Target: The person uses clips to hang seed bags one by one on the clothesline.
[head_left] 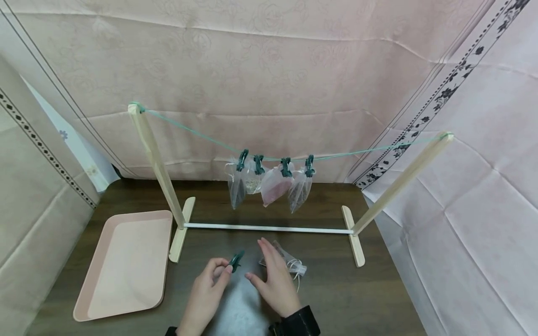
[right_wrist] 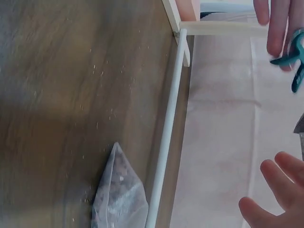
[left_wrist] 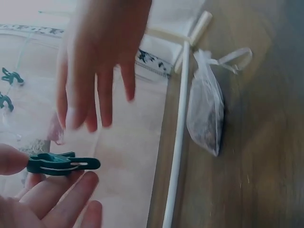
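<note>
My left hand (head_left: pixel 206 291) pinches a dark green clothespin (head_left: pixel 237 260) between thumb and fingers, above the table. In the left wrist view the clothespin (left_wrist: pixel 61 163) lies sideways, with the thumb at one end. Beside it, my right hand (head_left: pixel 275 282) is held with fingers extended and thumb apart, gripping nothing. A sheer drawstring pouch (head_left: pixel 287 256) lies on the table, partly covered by the right hand in the head view. The left wrist view shows dark contents in this pouch (left_wrist: pixel 206 111) and its white drawstring loop (left_wrist: pixel 237 59).
Several sheer pouches (head_left: pixel 277 189) hang by green clothespins (head_left: pixel 286 167) from a green string (head_left: pixel 197 134). The string runs between two wooden posts (head_left: pixel 157 163), joined low by a white rod (head_left: pixel 269 228). A pink tray (head_left: pixel 126 261) lies at left; patterned cloth (head_left: pixel 260 70) stands behind.
</note>
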`<state>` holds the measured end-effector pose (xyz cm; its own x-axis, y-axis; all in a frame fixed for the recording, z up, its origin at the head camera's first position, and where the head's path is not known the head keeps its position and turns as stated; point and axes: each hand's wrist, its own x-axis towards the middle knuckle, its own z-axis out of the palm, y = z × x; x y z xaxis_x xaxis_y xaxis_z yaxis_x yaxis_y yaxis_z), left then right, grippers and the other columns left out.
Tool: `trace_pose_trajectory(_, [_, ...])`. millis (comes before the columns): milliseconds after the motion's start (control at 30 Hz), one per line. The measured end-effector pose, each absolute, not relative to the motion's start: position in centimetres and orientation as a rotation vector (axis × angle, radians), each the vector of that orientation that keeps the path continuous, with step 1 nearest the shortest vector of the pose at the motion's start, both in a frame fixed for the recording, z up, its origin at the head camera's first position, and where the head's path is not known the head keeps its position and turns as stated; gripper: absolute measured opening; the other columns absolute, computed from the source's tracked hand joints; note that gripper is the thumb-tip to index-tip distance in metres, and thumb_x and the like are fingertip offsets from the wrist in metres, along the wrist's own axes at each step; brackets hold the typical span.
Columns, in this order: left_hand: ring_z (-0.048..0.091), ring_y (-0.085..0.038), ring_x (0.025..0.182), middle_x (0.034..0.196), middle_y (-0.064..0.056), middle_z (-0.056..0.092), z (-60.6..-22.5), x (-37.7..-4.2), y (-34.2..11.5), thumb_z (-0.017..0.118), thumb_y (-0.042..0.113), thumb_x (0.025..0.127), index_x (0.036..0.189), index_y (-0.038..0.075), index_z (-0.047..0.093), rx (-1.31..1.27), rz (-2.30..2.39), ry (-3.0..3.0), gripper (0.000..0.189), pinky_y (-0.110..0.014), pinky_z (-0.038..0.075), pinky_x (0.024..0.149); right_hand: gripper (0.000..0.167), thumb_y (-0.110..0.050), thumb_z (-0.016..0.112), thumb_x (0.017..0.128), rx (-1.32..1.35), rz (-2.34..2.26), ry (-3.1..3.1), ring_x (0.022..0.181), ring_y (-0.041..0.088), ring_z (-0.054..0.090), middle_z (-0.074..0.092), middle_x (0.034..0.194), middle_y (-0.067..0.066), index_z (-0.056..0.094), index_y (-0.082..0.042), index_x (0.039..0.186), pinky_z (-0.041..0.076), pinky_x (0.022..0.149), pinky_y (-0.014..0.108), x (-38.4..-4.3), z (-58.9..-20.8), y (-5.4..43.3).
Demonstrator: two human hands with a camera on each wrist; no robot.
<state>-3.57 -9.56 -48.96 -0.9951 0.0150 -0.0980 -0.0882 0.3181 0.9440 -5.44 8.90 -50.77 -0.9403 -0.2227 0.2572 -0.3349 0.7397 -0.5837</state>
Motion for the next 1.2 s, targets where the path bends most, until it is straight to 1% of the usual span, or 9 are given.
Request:
trace_pose_trajectory(133, [0.056, -0.018, 0.096, 0.1, -0.002, 0.064, -48.8, -3.7, -9.5, 0.049, 0.048, 0.087, 0.098, 0.02, 0.052, -0.065, 1.807, 2.413, 0.03, -0.037, 0.042, 0.073, 0.078, -0.05, 0.059, 0.08, 0.494, 0.996, -2.761, 0.127, 0.019, 0.029, 0.023, 0.144, -0.003, 0.019, -0.027, 0.142, 0.034, 0.094, 0.047, -5.3, -51.1, 8.3])
trace_pose_trajectory(200, [0.056, -0.02, 0.098, 0.102, -0.004, 0.064, -48.7, -3.7, -9.5, 0.049, 0.048, 0.087, 0.099, 0.018, 0.053, -0.061, 1.83, 2.373, 0.032, -0.04, 0.042, 0.076, 0.074, -0.052, 0.055, 0.081, 0.527, 0.985, -2.745, 0.127, 0.019, 0.03, 0.024, 0.144, -0.002, 0.022, -0.025, 0.141, 0.035, 0.093, 0.046, -5.2, -51.3, 8.1])
trace_pose_trajectory(333, [0.057, -0.02, 0.098, 0.103, -0.007, 0.064, -48.8, -3.9, -9.6, 0.049, 0.046, 0.088, 0.102, 0.013, 0.053, -0.073, 1.874, 2.296, 0.036, -0.045, 0.041, 0.082, 0.066, -0.051, 0.052, 0.083, 0.574, 0.963, -2.717, 0.126, 0.018, 0.032, 0.027, 0.143, 0.0, 0.031, -0.023, 0.138, 0.038, 0.092, 0.042, -5.2, -51.7, 7.9])
trace_pose_trajectory(467, [0.059, -0.019, 0.092, 0.102, -0.007, 0.064, -49.0, -4.1, -9.7, 0.049, 0.044, 0.088, 0.104, 0.009, 0.053, -0.118, 1.906, 2.216, 0.039, -0.043, 0.041, 0.084, 0.063, -0.05, 0.052, 0.083, 0.607, 0.969, -2.724, 0.125, 0.016, 0.034, 0.027, 0.142, -0.002, 0.033, -0.023, 0.137, 0.039, 0.091, 0.04, -5.1, -51.9, 7.7])
trace_pose_trajectory(567, [0.059, -0.018, 0.088, 0.099, -0.007, 0.064, -49.3, -4.2, -9.7, 0.049, 0.042, 0.089, 0.104, 0.006, 0.053, -0.148, 1.937, 2.159, 0.039, -0.04, 0.042, 0.083, 0.063, -0.049, 0.053, 0.083, 0.643, 0.956, -2.725, 0.123, 0.015, 0.036, 0.029, 0.141, -0.003, 0.034, -0.023, 0.137, 0.04, 0.09, 0.038, -5.0, -52.2, 7.6])
trace_pose_trajectory(700, [0.06, -0.018, 0.086, 0.095, -0.007, 0.064, -49.8, -4.3, -9.6, 0.049, 0.04, 0.089, 0.103, 0.003, 0.053, -0.167, 1.976, 2.11, 0.039, -0.038, 0.043, 0.082, 0.061, -0.046, 0.055, 0.083, 0.667, 0.929, -2.708, 0.119, 0.013, 0.041, 0.036, 0.136, -0.005, 0.037, -0.023, 0.136, 0.041, 0.089, 0.035, -4.8, -52.5, 7.6])
trace_pose_trajectory(933, [0.062, -0.018, 0.087, 0.095, -0.009, 0.066, -50.7, -4.5, -9.8, 0.052, 0.048, 0.084, 0.103, 0.001, 0.053, -0.189, 2.006, 2.07, 0.051, -0.034, 0.047, 0.079, 0.054, -0.046, 0.054, 0.084, 0.645, 0.941, -2.728, 0.114, 0.01, 0.044, 0.043, 0.128, -0.009, 0.043, -0.022, 0.132, 0.042, 0.088, 0.034, -4.6, -52.9, 7.8])
trace_pose_trajectory(1067, [0.062, -0.019, 0.087, 0.094, -0.01, 0.066, -51.0, -4.7, -9.9, 0.053, 0.048, 0.084, 0.104, -0.001, 0.053, -0.19, 2.025, 2.047, 0.053, -0.037, 0.048, 0.079, 0.052, -0.049, 0.052, 0.084, 0.627, 0.931, -2.749, 0.11, 0.008, 0.047, 0.046, 0.123, -0.01, 0.044, -0.025, 0.129, 0.043, 0.085, 0.032, -4.5, -53.1, 7.9])
trace_pose_trajectory(1200, [0.063, -0.02, 0.085, 0.091, -0.012, 0.066, -51.3, -4.6, -10.0, 0.056, 0.043, 0.084, 0.103, -0.003, 0.054, -0.217, 2.064, 2.005, 0.05, -0.038, 0.049, 0.076, 0.05, -0.048, 0.055, 0.083, 0.592, 0.932, -2.776, 0.107, 0.007, 0.049, 0.048, 0.121, -0.011, 0.044, -0.026, 0.127, 0.044, 0.083, 0.031, -4.5, -53.2, 7.9])
